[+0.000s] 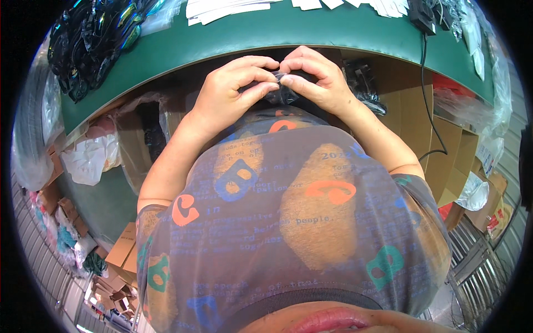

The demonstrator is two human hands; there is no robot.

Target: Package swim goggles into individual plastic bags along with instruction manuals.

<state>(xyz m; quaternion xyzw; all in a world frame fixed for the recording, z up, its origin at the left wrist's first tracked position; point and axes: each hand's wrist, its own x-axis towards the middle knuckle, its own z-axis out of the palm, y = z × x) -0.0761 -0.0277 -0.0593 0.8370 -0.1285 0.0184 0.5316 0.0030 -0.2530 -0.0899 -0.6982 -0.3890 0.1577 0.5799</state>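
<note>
A: Nearest the lens is the person's shirt (288, 222), dark and patterned with coloured shapes, filling the lower half of the view. Both bare forearms run up from it toward the table edge.

B: And the hands?

A: They meet just in front of the chest, below the rim of the green table (311, 30). The left hand (230, 89) is curled, thumb and forefinger pinched on a small dark bag (283, 93). The right hand (313, 77) is curled the same way, fingertips nipping the same bag from the other side. The two sets of fingertips almost touch.

B: How would that bag handle?

A: It looks like thin, glossy plastic film, crumpled and limp, so I'd judge it very light, soft and a bit slippery. What is inside I cannot tell; most of it is hidden under the fingers. A pinch at the top edge, as both hands have it now, seems the sensible hold; a loose grip lower down would likely let the film slide.

B: Anything beyond?

A: Under the table sit cardboard boxes (444, 150) to the right, with clear plastic wrapping near them. On the table, a heap of dark glasses (94, 39) lies at far left, white paper slips (227, 8) along the far edge, and a black cable (426, 83) hangs down over the rim at right.
</note>
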